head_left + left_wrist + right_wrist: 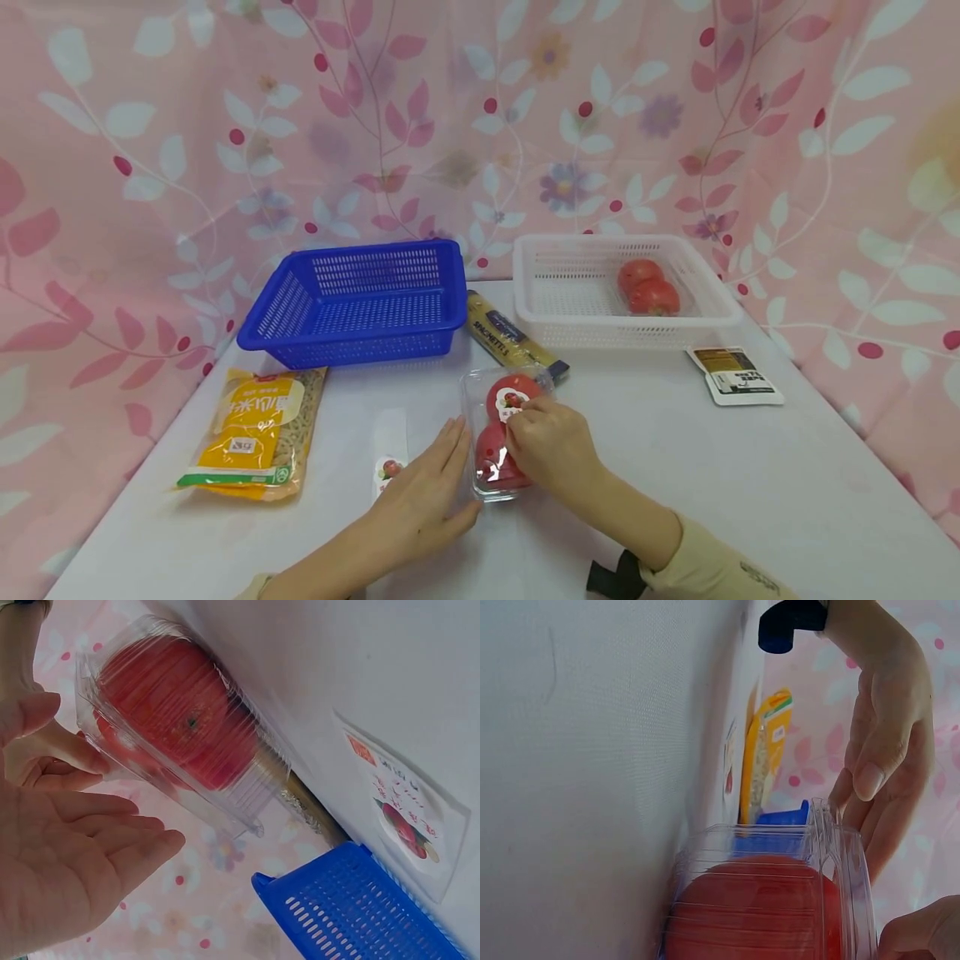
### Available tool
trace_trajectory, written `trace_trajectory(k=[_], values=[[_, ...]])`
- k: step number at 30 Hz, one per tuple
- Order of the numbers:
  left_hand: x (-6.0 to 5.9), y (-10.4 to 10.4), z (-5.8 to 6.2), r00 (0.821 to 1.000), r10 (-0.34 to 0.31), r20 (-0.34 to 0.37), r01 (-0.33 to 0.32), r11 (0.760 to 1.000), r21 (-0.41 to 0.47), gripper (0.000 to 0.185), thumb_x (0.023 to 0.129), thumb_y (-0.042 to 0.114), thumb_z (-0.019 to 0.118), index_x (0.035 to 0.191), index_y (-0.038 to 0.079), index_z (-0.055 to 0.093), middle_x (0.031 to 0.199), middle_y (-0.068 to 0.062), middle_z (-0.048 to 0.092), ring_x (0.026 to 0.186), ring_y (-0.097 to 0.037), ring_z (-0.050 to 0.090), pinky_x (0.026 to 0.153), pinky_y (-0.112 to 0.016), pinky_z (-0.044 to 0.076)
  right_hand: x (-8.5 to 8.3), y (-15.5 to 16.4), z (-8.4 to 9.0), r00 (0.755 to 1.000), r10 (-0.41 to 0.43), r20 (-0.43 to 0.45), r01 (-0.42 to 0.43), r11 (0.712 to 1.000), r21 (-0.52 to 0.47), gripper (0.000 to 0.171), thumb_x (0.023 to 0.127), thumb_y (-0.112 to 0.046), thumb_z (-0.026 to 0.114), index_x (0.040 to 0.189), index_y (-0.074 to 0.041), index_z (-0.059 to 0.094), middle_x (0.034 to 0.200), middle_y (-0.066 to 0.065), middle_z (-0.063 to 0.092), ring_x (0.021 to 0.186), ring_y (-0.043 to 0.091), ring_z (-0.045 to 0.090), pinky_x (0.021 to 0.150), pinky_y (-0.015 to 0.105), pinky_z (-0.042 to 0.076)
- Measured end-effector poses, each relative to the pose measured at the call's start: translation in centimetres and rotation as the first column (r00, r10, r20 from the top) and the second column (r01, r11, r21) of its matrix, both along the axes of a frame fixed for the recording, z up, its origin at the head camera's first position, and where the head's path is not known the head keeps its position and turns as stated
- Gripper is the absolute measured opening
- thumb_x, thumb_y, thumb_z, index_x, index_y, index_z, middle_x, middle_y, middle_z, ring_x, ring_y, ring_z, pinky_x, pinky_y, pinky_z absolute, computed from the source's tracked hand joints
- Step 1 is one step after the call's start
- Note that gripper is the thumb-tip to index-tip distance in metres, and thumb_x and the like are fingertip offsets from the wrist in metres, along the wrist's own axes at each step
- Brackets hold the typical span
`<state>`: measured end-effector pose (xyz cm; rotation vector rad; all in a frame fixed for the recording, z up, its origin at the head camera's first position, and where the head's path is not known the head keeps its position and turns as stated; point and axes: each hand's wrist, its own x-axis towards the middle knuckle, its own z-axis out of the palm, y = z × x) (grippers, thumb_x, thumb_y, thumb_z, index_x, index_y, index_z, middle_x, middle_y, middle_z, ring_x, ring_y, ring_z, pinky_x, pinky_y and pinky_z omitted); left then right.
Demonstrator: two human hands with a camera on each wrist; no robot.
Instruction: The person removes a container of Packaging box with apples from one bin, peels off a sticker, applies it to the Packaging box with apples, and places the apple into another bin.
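A clear plastic box of tomatoes [501, 458] stands in front of me, a round tomato label [512, 395] on its lid. My right hand [558, 442], fingers curled, presses on the lid at the label's lower edge. In the left wrist view that hand's thumb [79, 757] reaches the lid's top. My left hand [423, 496] lies along the box's left side with straight fingers, its fingertips right at the wall. The same hand [892, 742] shows palm-side in the right wrist view. Under its forearm, a white strip with a tomato label [390, 468] lies on the table.
At the back are a blue basket [281, 340] and a white basket [540, 332] with a tomato pack [648, 287] in it. A spaghetti pack [510, 333] lies between them. A yellow pasta bag [247, 433] is on the left, a small pouch [738, 377] on the right.
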<state>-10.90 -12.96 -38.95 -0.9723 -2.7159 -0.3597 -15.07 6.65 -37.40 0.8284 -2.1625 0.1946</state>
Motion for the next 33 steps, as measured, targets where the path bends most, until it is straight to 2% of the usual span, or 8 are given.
trace_trajectory(k=[8, 15, 19, 23, 26, 30, 33], values=[[-1.0, 0.3, 0.1, 0.999, -0.033, 0.027, 0.033, 0.999, -0.017, 0.08, 0.079, 0.04, 0.063, 0.138, -0.006, 0.033, 0.144, -0.022, 0.029, 0.133, -0.033, 0.024, 0.104, -0.041, 0.029, 0.3, 0.0, -0.3, 0.998, -0.053, 0.036, 0.05, 0.996, 0.072, 0.013, 0.063, -0.015, 0.077, 0.061, -0.007, 0.067, 0.06, 0.001, 0.065, 0.065, 0.015, 0.06, 0.054, 0.027, 0.053], [-2.3, 0.5, 0.0, 0.994, -0.11, 0.0, 0.11, 0.994, 0.011, 0.081, 0.079, 0.043, 0.063, 0.138, -0.004, 0.034, 0.145, -0.02, 0.028, 0.135, -0.031, 0.021, 0.106, -0.038, 0.025, 0.3, 0.0, -0.6, 0.998, -0.046, 0.047, 0.043, 0.997, 0.068, 0.015, 0.064, -0.019, 0.076, 0.061, -0.008, 0.066, 0.06, 0.0, 0.064, 0.064, 0.015, 0.057, 0.051, 0.027, 0.051], [-3.2, 0.8, -0.1, 0.986, -0.167, 0.006, 0.167, 0.986, -0.009, 0.081, 0.081, 0.048, 0.058, 0.141, 0.0, 0.032, 0.147, -0.015, 0.026, 0.136, -0.029, 0.016, 0.107, -0.04, 0.024, 0.4, 0.3, -0.7, 0.998, 0.001, 0.066, -0.006, 0.997, 0.075, 0.017, 0.067, -0.023, 0.074, 0.07, -0.007, 0.07, 0.067, 0.0, 0.066, 0.069, 0.015, 0.06, 0.06, 0.028, 0.052], [-4.2, 1.1, -0.2, 0.98, -0.198, 0.036, 0.2, 0.977, -0.076, 0.081, 0.086, 0.06, 0.043, 0.144, 0.006, 0.027, 0.15, -0.01, 0.021, 0.138, -0.026, 0.01, 0.107, -0.044, 0.022, 0.9, 1.2, -0.7, 0.992, 0.074, 0.104, -0.086, 0.989, 0.118, 0.02, 0.072, -0.02, 0.072, 0.084, -0.004, 0.071, 0.08, 0.002, 0.067, 0.078, 0.018, 0.063, 0.071, 0.031, 0.052], [-4.6, 1.1, -0.3, 0.975, -0.212, 0.059, 0.218, 0.967, -0.133, 0.081, 0.086, 0.065, 0.035, 0.146, 0.011, 0.024, 0.151, -0.009, 0.018, 0.138, -0.026, 0.01, 0.107, -0.046, 0.022, 1.2, 2.3, -0.9, 0.981, 0.126, 0.15, -0.144, 0.982, 0.121, 0.023, 0.073, -0.018, 0.074, 0.09, -0.003, 0.071, 0.089, 0.005, 0.068, 0.085, 0.019, 0.064, 0.075, 0.034, 0.052], [-4.4, 0.8, -0.5, 0.969, -0.238, 0.064, 0.246, 0.954, -0.171, 0.08, 0.086, 0.065, 0.037, 0.146, 0.014, 0.022, 0.151, -0.01, 0.016, 0.138, -0.027, 0.011, 0.107, -0.045, 0.022, 1.1, 3.8, -1.4, 0.96, 0.184, 0.211, -0.204, 0.976, 0.079, 0.029, 0.072, -0.018, 0.075, 0.096, -0.002, 0.071, 0.1, 0.01, 0.067, 0.095, 0.023, 0.063, 0.078, 0.037, 0.051], [-4.2, 0.5, -0.7, 0.965, -0.258, 0.038, 0.261, 0.95, -0.173, 0.078, 0.087, 0.062, 0.041, 0.146, 0.014, 0.024, 0.15, -0.012, 0.018, 0.137, -0.028, 0.014, 0.106, -0.044, 0.025, 0.7, 4.5, -1.9, 0.945, 0.199, 0.258, -0.222, 0.973, 0.063, 0.04, 0.077, -0.021, 0.071, 0.109, 0.001, 0.065, 0.115, 0.015, 0.061, 0.108, 0.027, 0.057, 0.085, 0.04, 0.048]])
